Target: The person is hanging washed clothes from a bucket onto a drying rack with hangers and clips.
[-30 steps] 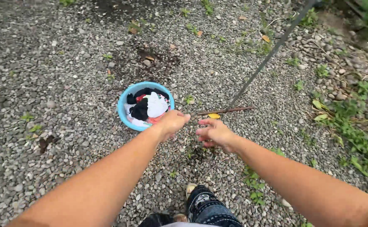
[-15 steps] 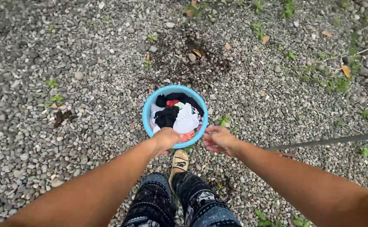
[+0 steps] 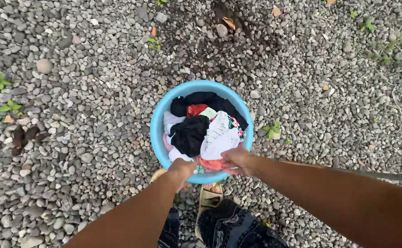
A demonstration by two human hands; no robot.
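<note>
- Standing at the bottom edge, two legs in dark patterned trousers (image 3: 231, 227) are seen, with a tan sandal (image 3: 209, 196) planted on the gravel (image 3: 72, 138) just below the basin.
- Both bare forearms are stretched forward from the lower corners and are brought together at the near rim of a round light-blue basin (image 3: 156, 124).
- The left hand (image 3: 181, 169) is laid over the near rim of the basin; its fingers are curled downward, but whether they are clamped on the rim or on cloth cannot be told.
- The right hand (image 3: 236, 160) is set just beside the left, at the near right of the basin, with its fingers bent onto the laundry; the fingertips are seen touching the white cloth (image 3: 219, 140) and an orange piece (image 3: 210, 163), though a firm pinch cannot be confirmed.
- The basin is placed on the gravel in the middle of the view, right in front of the feet, and is heaped with crumpled clothes.
- Within the heap, a black garment (image 3: 189, 134) is found at the centre, the white cloth to its right, a red piece (image 3: 195, 110) behind it and more black fabric (image 3: 210, 100) along the far rim.
- A thin grey rod (image 3: 385, 176) is seen crossing low on the right, behind the right forearm.
- Small green weeds (image 3: 271, 130) are rooted just right of the basin.
- Farther off, a patch of dark soil (image 3: 228, 27) with dry leaves is found beyond the basin, near the top edge.
</note>
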